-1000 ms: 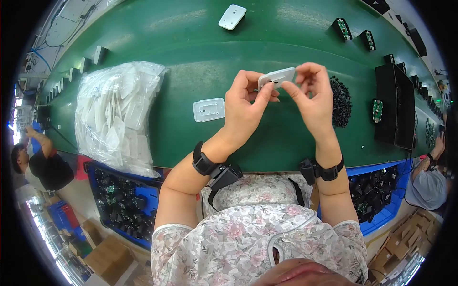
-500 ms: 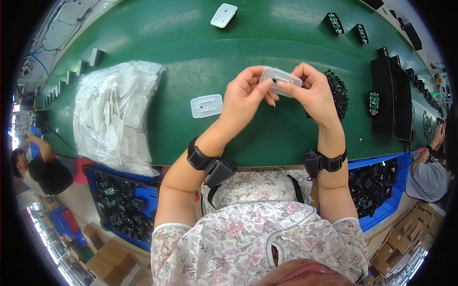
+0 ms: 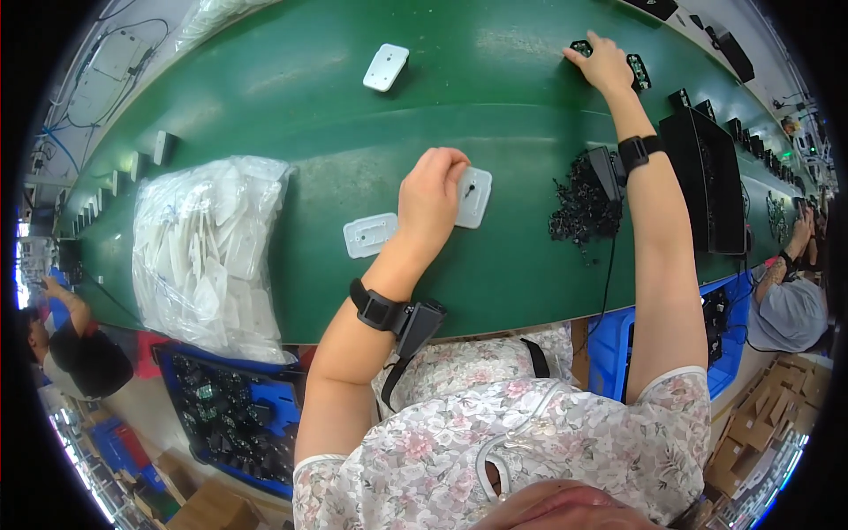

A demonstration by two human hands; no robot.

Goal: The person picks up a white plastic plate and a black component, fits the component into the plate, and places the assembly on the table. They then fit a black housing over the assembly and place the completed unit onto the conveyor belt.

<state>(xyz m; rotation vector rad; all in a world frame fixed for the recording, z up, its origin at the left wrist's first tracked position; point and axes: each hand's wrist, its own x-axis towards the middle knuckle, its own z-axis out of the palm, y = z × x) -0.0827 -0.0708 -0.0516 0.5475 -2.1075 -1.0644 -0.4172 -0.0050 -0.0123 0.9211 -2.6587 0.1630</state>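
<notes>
My left hand point(image 3: 430, 199) is closed with bent fingers at the left edge of a white plastic cover point(image 3: 477, 205), which lies tilted near the table's middle. A small black piece point(image 3: 471, 188) shows on that cover. Far off to the right, my right hand point(image 3: 608, 66) has thumb and fingers on either side of a black housing with a green circuit board point(image 3: 580, 48). Beside it stands a second such housing point(image 3: 639, 72). Another white cover point(image 3: 371, 236) rests left of my left hand, partly behind my wrist.
A clear bag of white covers point(image 3: 210, 252) lies on the green table point(image 3: 340, 141). Small black parts point(image 3: 579, 208) are heaped at right, near a black box point(image 3: 707, 190). One white cover point(image 3: 386, 67) sits farther back. Blue bins point(image 3: 283, 402) flank me; people work on both sides.
Both hands held the white cover together before. My right hand has let go and reached far right to the housing; the cover is now lower, at my left hand. The view has shifted.
</notes>
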